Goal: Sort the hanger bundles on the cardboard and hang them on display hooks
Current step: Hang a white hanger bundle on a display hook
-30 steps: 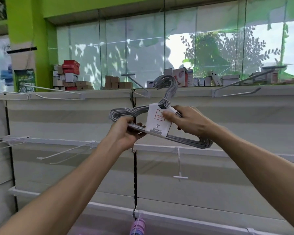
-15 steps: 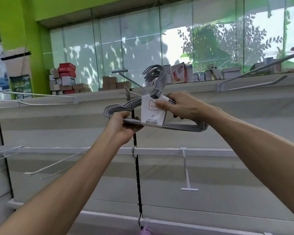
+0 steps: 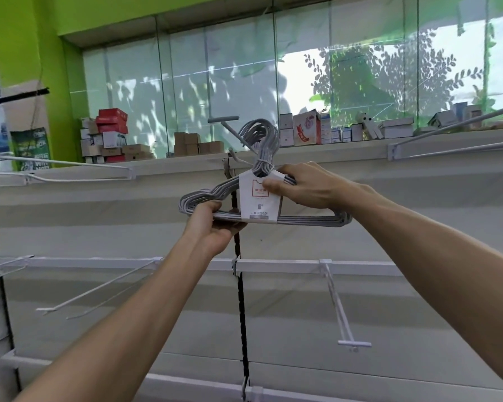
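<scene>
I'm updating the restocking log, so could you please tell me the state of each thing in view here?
hanger bundle: held up level, not yet on a hook
paper label: wrapped round the bundle
left hand: grips the bundle's left end
right hand: pinches the label
top display hook: bare, just behind the bundle's hooks
lower display hook: bare

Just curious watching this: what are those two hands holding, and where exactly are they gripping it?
A bundle of grey wire hangers. The left hand grips its left shoulder end; the right hand pinches the white paper label near the necks.
</scene>
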